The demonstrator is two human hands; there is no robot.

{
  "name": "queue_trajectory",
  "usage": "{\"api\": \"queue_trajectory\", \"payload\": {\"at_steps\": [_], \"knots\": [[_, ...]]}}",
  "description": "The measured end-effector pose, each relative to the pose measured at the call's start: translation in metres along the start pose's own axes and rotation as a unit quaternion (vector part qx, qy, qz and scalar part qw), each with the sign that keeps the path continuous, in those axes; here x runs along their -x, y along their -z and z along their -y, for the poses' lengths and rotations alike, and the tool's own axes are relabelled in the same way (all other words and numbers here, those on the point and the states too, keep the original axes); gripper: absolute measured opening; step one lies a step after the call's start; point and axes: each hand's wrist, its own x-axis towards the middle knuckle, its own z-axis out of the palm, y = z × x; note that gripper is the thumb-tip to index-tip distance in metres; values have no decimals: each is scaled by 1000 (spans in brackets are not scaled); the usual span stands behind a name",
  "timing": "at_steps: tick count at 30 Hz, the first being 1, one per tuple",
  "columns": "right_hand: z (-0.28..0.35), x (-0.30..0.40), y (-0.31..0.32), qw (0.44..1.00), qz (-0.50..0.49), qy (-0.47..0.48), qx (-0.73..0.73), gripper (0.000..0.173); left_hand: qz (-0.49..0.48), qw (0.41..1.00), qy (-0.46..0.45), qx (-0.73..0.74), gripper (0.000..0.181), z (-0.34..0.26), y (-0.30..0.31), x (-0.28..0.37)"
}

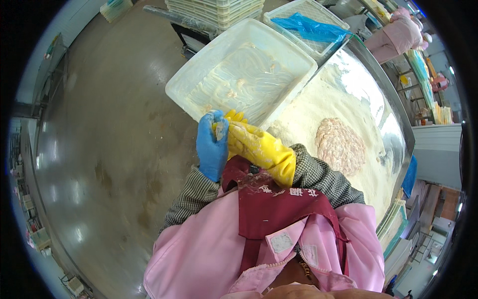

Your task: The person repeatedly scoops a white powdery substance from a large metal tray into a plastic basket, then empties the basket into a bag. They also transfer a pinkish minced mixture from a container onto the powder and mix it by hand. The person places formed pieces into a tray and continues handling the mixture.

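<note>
My left hand [211,145], in a blue glove smeared with pale residue, is in front of my chest with its fingers closed on yellow rubber. Against it is my right hand [257,144], wearing a long, wet yellow rubber glove. Several yellow glove fingers [235,116] stick up between the hands. Whether they belong to a second glove or to my right hand, I cannot tell. The right hand's fingertips are partly hidden. Just beyond both hands is a white plastic tub [242,74], coated inside with creamy residue and a few meat scraps.
A mound of pale raw meat pieces [340,145] lies on cream-coloured powder [298,112] over a steel table [401,127]. Behind the tub are stacked white trays [220,11] and a crate [310,45] holding blue plastic film [310,28]. A person in pink [401,35] stands beyond the table.
</note>
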Motion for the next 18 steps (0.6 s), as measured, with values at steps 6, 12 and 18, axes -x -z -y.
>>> {"api": "queue_trajectory", "payload": {"at_steps": [6,12,18], "knots": [[33,12,-20,996,-84,-42,-7,41,61,991,107,-53,28,-7,-31,-35],[81,30,-26,995,-37,20,-92,47,90,994,55,27,25,-19,-60,-65],[87,44,0,986,39,119,-112,58,146,986,17,73,27,-23,-98,-71]]}}
